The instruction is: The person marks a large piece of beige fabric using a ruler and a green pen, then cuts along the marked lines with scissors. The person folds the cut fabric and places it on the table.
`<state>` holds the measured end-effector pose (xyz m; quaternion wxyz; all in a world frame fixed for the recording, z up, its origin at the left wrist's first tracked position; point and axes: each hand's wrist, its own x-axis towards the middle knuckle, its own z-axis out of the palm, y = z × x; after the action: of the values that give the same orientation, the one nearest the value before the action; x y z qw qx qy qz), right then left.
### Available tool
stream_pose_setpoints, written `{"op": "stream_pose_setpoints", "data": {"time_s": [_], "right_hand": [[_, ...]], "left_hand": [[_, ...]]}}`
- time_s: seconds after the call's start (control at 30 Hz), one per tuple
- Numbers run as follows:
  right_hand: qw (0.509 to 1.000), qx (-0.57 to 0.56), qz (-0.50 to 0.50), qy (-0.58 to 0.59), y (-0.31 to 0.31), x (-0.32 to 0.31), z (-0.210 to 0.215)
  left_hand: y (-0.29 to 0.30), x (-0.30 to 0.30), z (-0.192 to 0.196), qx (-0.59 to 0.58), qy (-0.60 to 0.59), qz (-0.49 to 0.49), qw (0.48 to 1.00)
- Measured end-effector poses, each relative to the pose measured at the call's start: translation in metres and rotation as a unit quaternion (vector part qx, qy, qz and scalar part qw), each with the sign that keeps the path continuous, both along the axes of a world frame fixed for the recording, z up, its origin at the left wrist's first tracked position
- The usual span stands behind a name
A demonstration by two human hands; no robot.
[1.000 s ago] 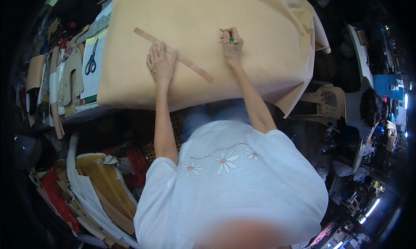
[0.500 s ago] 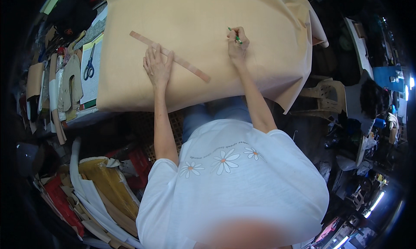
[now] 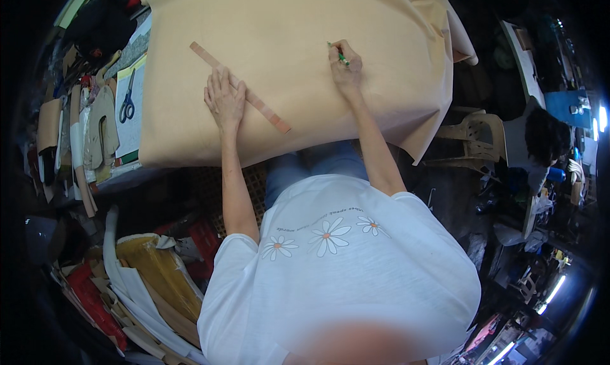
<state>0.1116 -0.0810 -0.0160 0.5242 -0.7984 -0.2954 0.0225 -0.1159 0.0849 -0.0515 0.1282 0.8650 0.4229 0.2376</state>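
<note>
A large tan sheet [image 3: 273, 22] of leather-like material covers the table and hangs over its edges. Across its left half a narrow brown strip [image 3: 261, 106] lies aslant. My left hand [image 3: 225, 99] rests flat with fingers stretched out, the fingertips on the strip's upper middle. To the right, my right hand [image 3: 347, 71] is closed around a slim green pen [image 3: 344, 59]; whether its tip touches the sheet is too small to tell.
Blue-handled scissors [image 3: 128, 104] lie on paper at the table's left side, beside several cut pattern pieces [image 3: 101, 125]. A plastic chair [image 3: 476, 136] stands at the right, with a person [image 3: 548, 136] beyond it. Rolled and folded material [image 3: 152, 276] is piled at lower left.
The strip has turned to a steeper slant, its near end swinging left and toward me. My left hand has shifted slightly left; my right hand, with the pen, also moved a little left.
</note>
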Motion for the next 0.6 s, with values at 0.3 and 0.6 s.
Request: {"op": "stream_pose_setpoints", "data": {"time_s": [0.3, 0.6], "right_hand": [[0.99, -0.042, -0.132, -0.02, -0.015, 0.023, -0.022], [0.978, 0.164, -0.087, 0.092, -0.019, 0.015, -0.009]], "left_hand": [[-0.006, 0.005, 0.018, 0.048, -0.002, -0.003, 0.999], [-0.004, -0.004, 0.012, 0.173, -0.207, 0.06, 0.961]]}}
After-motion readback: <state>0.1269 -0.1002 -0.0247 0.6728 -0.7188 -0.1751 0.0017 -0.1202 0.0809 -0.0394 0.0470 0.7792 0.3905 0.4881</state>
